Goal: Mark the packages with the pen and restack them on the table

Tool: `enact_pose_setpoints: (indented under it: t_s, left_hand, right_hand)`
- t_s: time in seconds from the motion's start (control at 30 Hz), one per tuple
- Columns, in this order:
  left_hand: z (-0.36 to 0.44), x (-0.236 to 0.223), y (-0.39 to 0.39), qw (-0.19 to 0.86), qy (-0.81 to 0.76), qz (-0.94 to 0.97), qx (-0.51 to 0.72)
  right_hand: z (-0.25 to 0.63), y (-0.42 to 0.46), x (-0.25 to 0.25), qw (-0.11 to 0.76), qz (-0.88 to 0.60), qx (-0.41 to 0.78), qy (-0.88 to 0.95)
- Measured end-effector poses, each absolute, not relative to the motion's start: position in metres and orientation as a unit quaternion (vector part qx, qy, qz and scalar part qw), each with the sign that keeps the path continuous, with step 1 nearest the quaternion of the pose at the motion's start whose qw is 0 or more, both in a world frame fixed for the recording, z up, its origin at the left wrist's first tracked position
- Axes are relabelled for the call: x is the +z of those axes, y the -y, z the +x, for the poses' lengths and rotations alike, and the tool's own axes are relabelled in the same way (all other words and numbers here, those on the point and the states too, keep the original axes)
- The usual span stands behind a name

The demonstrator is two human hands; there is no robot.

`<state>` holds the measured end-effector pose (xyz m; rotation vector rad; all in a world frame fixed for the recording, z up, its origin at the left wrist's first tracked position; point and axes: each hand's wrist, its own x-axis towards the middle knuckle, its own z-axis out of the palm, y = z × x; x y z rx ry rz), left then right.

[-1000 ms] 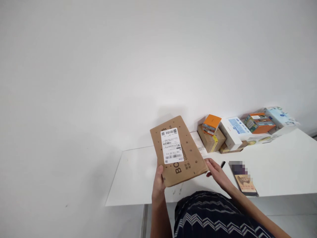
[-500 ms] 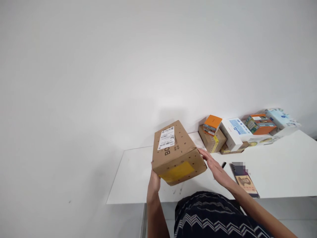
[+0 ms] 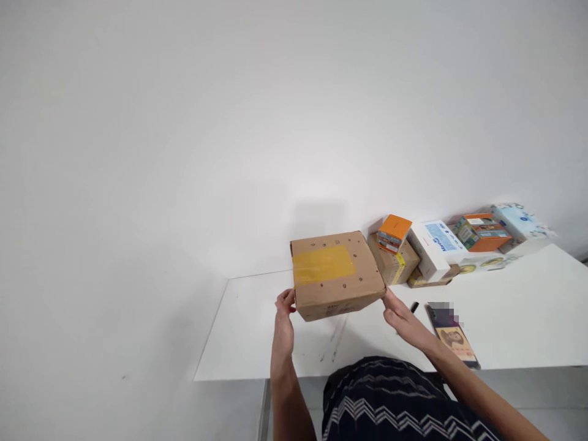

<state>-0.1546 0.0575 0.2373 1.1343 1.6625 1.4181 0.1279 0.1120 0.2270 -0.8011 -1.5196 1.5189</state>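
Between my two hands a brown cardboard box is held up above the white table. A strip of yellow tape runs over its upper face, and small dark marks dot the cardboard. My left hand grips the box at its near left corner, with the fingers partly tucked behind it. At the near right corner, my right hand grips the other end, its fingertips partly hidden by the box. The underside of the box is out of sight.
Stacked along the wall at the right are a small orange box, a taped brown box, a white box, another orange box and a light blue box. A black pen and a phone lie on the table.
The box has been turned over in my hands: the face with the white label has rolled out of view and the taped face now points up. Both hands have shifted their grip slightly.
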Motion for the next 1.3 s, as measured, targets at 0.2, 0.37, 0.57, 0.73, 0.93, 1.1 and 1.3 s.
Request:
enact_pose_setpoints:
  t_s: [0.2, 0.37, 0.57, 0.73, 0.93, 1.1, 1.3]
  left_hand:
    - [-0.150, 0.245, -0.057, 0.358, -0.610, 0.476, 0.524]
    - [-0.143, 0.258, -0.053, 0.391, -0.580, 0.517, 0.493]
    - [-0.142, 0.271, -0.051, 0.374, -0.592, 0.561, 0.441]
    - [-0.142, 0.263, -0.056, 0.407, -0.541, 0.525, 0.516]
    - [-0.139, 0.265, -0.056, 0.398, -0.451, 0.538, 0.590]
    - [-0.133, 0.273, -0.054, 0.345, -0.483, 0.579, 0.559]
    - [-0.138, 0.272, -0.057, 0.245, -0.539, 0.604, 0.534]
  right_hand:
    - [0.121, -0.116, 0.235, 0.443, -0.323, 0.630, 0.550]
    - [0.116, -0.120, 0.220, 0.468, -0.370, 0.670, 0.442]
    - [0.113, -0.124, 0.202, 0.462, -0.391, 0.734, 0.308]
    - [0.116, -0.126, 0.205, 0.435, -0.396, 0.775, 0.230]
    - [0.119, -0.125, 0.196, 0.375, -0.384, 0.811, 0.233]
    - [0.115, -0.121, 0.182, 0.366, -0.401, 0.800, 0.257]
    - [0.117, -0.119, 0.182, 0.340, -0.391, 0.817, 0.252]
